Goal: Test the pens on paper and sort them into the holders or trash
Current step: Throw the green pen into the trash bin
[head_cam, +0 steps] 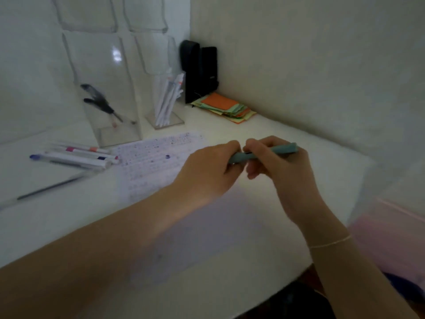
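Both my hands hold a teal pen level above the white desk. My left hand grips its left end and my right hand grips the middle, fingers curled round the barrel. Below them lies a sheet of paper covered with small test marks. Two clear holders stand behind it: the left holder contains dark pens, the right holder contains white pens. Several loose pens lie on the desk at the left, and a thin dark pen lies nearer me.
A stack of coloured sticky notes sits in the back corner beside two black upright objects. The wall runs along the right. A pinkish translucent container is off the desk's right edge.
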A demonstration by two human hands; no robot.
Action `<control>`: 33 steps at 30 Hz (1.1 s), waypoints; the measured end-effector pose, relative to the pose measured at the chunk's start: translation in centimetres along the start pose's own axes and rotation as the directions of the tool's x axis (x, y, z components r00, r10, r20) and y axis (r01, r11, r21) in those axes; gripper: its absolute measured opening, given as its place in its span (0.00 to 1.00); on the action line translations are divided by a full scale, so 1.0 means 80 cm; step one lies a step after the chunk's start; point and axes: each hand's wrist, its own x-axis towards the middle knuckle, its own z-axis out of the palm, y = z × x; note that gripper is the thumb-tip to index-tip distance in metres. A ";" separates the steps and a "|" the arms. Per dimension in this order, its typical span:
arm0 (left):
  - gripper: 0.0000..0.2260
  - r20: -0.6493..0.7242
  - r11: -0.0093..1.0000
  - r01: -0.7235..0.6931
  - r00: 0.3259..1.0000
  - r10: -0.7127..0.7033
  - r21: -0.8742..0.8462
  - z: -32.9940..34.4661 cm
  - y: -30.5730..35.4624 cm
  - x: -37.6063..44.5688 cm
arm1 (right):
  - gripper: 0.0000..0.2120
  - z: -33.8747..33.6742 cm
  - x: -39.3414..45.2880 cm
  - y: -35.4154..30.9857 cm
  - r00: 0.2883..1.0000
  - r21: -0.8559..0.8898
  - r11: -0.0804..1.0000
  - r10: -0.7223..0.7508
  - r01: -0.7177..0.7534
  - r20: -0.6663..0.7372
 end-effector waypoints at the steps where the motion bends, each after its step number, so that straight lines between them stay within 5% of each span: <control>1: 0.06 0.017 0.999 -0.031 0.999 0.032 -0.024 0.016 0.021 0.011 | 0.10 -0.025 -0.008 -0.005 0.996 -0.055 0.998 -0.026 0.021 -0.085; 3: 0.06 0.051 0.995 -0.080 0.995 0.084 -0.062 0.051 0.064 0.029 | 0.11 -0.078 -0.029 -0.006 0.939 -0.155 0.986 -0.102 0.053 -0.328; 5: 0.06 0.126 0.988 -0.090 0.986 0.105 -0.122 0.090 0.101 0.038 | 0.12 -0.132 -0.058 0.001 0.795 -0.234 0.967 -0.217 0.097 -0.567; 8: 0.12 0.208 0.969 -0.214 0.949 0.236 -0.122 0.143 0.145 0.037 | 0.15 -0.208 -0.115 0.045 0.635 -0.371 0.921 -0.217 -0.118 -0.741; 10: 0.15 0.227 0.957 -0.281 0.930 0.290 -0.072 0.169 0.160 0.035 | 0.15 -0.249 -0.155 0.099 0.688 -0.427 0.807 -0.034 -0.409 -0.725; 12: 0.16 0.261 0.960 -0.280 0.925 0.276 -0.021 0.185 0.163 0.034 | 0.14 -0.275 -0.192 0.158 0.722 -0.502 0.580 0.236 -0.642 -0.650; 16: 0.14 0.251 0.956 -0.293 0.924 0.288 -0.020 0.190 0.153 0.032 | 0.07 -0.286 -0.244 0.249 0.538 -0.524 0.252 0.669 -0.813 -0.513; 21: 0.14 0.218 0.959 -0.282 0.934 0.283 -0.035 0.186 0.158 0.028 | 0.11 -0.289 -0.266 0.317 0.372 -0.483 0.125 0.806 -0.867 -0.460; 28: 0.14 0.214 0.963 -0.262 0.939 0.270 -0.066 0.184 0.159 0.028 | 0.12 -0.304 -0.240 0.312 0.419 -0.527 0.129 0.770 -0.840 -0.480; 33: 0.12 0.181 0.959 -0.260 0.943 0.278 -0.117 0.186 0.158 0.030 | 0.10 -0.300 -0.164 0.241 0.663 -0.655 0.266 0.568 -0.708 -0.487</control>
